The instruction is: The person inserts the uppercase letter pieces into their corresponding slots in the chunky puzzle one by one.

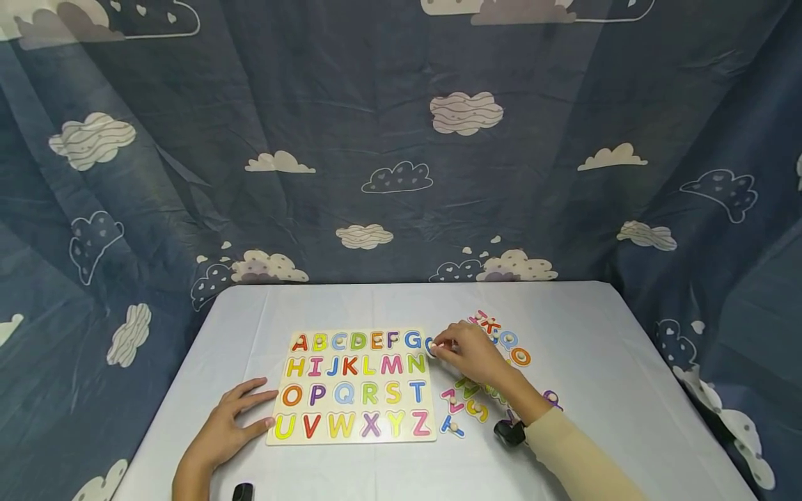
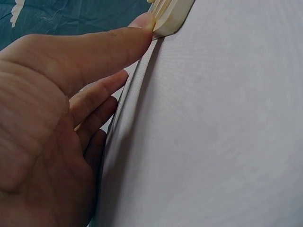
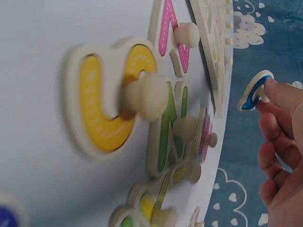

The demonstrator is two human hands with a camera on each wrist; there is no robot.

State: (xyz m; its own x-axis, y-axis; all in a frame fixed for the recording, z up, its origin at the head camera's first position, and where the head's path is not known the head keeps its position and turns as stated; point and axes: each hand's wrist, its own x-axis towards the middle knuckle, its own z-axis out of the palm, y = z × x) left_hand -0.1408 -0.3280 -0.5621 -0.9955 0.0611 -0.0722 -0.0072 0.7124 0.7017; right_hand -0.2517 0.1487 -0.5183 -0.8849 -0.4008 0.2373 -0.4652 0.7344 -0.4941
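A wooden alphabet puzzle board (image 1: 330, 397) with coloured letters lies on the white table in the head view. Knobbed pieces appear to sit in the first letters of its top row. Just off the board's upper right corner, my right hand (image 1: 466, 353) pinches a blue letter piece (image 3: 255, 91) between thumb and fingers, raised above the table in the right wrist view. Fingers spread, my left hand (image 1: 227, 423) rests at the board's left edge; its thumb (image 2: 113, 47) touches that edge in the left wrist view.
Loose knobbed letters lie right of the board: an orange O (image 1: 520, 357), a pink Z (image 1: 452, 401), a yellow piece (image 3: 90, 104), a purple piece (image 1: 552, 399) and several others. Some are under my right forearm. A dark cloud-print curtain (image 1: 401, 223) hangs behind the table (image 1: 351, 473).
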